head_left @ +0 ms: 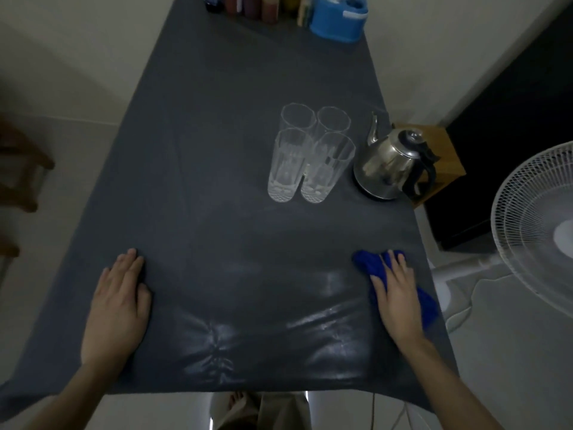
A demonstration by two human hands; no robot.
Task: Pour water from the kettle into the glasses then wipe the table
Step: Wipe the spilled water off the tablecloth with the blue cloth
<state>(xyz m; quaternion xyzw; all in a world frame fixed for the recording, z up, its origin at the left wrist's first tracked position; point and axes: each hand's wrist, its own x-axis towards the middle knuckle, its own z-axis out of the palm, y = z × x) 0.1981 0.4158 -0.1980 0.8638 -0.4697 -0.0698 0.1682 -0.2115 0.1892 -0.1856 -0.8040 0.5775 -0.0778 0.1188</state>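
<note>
A steel kettle (pixel 391 164) with a black handle stands near the right edge of the dark grey table (pixel 217 135). Just left of it, several tall clear glasses (pixel 310 153) stand close together in a square. My right hand (pixel 395 293) lies flat on a crumpled blue cloth (pixel 370 263) near the table's front right corner, pressing it onto the surface. My left hand (pixel 119 301) rests palm down on the table at the front left, holding nothing. Wet, shiny streaks show on the table between my hands.
A blue container (pixel 336 18) and several bottles (pixel 248 6) stand at the table's far end. A white fan (pixel 539 231) stands on the floor to the right, with a wooden box (pixel 441 153) behind the kettle. A wooden chair (pixel 21 169) is at the left.
</note>
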